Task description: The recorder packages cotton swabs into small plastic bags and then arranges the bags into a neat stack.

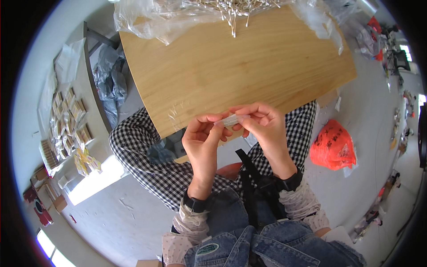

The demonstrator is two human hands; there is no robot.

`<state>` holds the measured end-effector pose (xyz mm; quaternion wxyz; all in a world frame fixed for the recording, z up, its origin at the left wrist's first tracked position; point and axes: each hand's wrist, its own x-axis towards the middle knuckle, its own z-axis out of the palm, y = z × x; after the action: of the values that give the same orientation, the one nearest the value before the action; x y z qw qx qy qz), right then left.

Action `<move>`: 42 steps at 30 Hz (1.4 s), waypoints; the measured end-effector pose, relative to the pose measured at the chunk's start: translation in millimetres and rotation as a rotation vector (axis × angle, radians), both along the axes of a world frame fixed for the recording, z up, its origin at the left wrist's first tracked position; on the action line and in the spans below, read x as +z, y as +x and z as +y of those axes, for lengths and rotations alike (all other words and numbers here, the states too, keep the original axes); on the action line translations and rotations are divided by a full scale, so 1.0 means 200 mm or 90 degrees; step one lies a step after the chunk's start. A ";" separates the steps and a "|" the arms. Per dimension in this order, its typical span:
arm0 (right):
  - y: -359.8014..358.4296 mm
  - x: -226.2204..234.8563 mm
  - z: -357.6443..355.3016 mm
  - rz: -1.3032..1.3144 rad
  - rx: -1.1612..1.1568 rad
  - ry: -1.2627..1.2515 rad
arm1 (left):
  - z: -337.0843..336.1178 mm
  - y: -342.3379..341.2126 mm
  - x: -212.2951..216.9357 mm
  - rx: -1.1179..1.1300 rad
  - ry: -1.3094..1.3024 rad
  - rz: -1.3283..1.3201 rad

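Between my two hands, just past the table's near edge, is a small, whitish, see-through plastic packet (pixel 230 120). My left hand (pixel 201 139) pinches one end of it between thumb and fingers. At the other end, my right hand (pixel 268 129) grips it the same way, with the thumb on top. Fingers cover much of the packet, so I cannot tell what is inside. A heap of cotton swabs (pixel 233 10) lies on clear plastic sheeting (pixel 151 23) at the table's far edge.
The wooden table (pixel 231 66) stands before my knees. At left, a side table bears many small packs (pixel 66 118) and yellow packs (pixel 86 161). Grey plastic bags (pixel 110 73) hang beside it. A red plastic bag (pixel 333 145) sits on the floor at right.
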<state>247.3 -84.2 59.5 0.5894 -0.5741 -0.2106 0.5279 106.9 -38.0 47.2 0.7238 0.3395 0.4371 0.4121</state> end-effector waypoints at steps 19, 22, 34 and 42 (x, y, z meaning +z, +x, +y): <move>0.02 -0.01 0.02 0.045 0.035 -0.067 | 0.01 0.00 0.00 -0.037 0.035 0.061; 0.02 -0.04 0.01 0.015 0.033 0.005 | 0.02 -0.02 0.01 -0.065 0.049 0.054; 0.02 -0.07 -0.04 -0.149 0.089 0.085 | 0.05 -0.02 -0.01 -0.155 0.259 0.227; 0.02 -0.06 -0.04 -0.100 0.061 0.079 | 0.03 0.00 -0.02 -0.113 0.255 0.188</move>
<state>252.3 -92.6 47.4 0.5797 -0.5653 -0.3154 0.4948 106.9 -31.4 43.8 0.6041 0.5694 0.4159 0.3714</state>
